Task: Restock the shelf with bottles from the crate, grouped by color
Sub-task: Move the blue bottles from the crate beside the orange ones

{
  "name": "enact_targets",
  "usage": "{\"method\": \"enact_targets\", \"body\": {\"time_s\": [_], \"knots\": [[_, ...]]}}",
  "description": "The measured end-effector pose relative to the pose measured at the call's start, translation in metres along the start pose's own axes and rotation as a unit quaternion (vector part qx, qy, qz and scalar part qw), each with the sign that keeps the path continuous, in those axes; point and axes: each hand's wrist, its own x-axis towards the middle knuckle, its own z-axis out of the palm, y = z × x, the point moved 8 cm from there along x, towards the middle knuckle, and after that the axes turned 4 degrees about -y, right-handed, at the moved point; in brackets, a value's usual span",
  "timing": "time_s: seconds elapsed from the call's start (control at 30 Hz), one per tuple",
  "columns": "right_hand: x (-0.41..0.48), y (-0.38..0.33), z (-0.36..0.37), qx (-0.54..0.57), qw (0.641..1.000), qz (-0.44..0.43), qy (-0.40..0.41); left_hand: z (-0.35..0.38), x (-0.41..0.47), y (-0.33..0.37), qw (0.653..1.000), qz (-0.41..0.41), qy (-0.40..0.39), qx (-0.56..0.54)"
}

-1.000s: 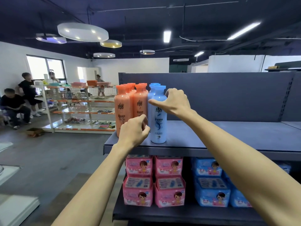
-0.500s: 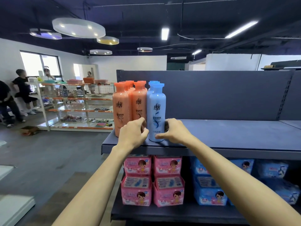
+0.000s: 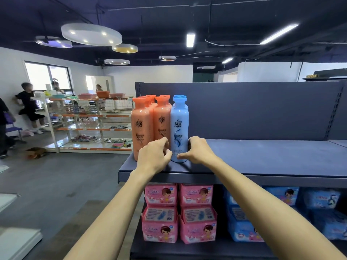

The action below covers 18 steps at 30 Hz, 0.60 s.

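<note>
through the head camera i see a long grey shelf (image 3: 262,158) filling the right half of the frame, its top board bare across the centre and right, with a tall grey back panel (image 3: 253,109) behind it. at left of the frame, well apart across the floor, a white rack (image 3: 84,128) with orange-edged boards carries small goods, and a few people stand beside it at the far left edge. on the lower board of the grey shelf, pink packs (image 3: 161,212) are stacked at lower centre, with blue packs (image 3: 242,228) just beside them to the right.

the orange bottles (image 3: 140,128) stand upright in two rows at the left end of the top board. a blue bottle (image 3: 179,128) stands upright just right of them, touching the nearest orange one, with a second blue one directly behind it.

my right hand (image 3: 199,150) is grasping the blue bottle low down: its fingers (image 3: 190,142) curl round the right side and the thumb lies across the front near the base. my left hand (image 3: 153,156) sits at the bottle's lower left, in front of the nearest orange bottle, its fingers (image 3: 165,142) curled in; i cannot tell whether they grasp anything or only rest against the bottles.
</note>
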Motion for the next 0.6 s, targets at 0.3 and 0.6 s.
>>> {"method": "enact_targets", "body": {"time_s": [0.3,0.6], "knots": [[-0.004,-0.004,-0.002,0.0,1.0,0.012,-0.005,0.003,0.001,-0.008,1.0,-0.001,-0.007,0.009],[-0.029,-0.026,-0.006,-0.052,0.998,0.017,0.035,-0.014,-0.002,0.013,1.0,-0.004,0.017,0.003]]}}
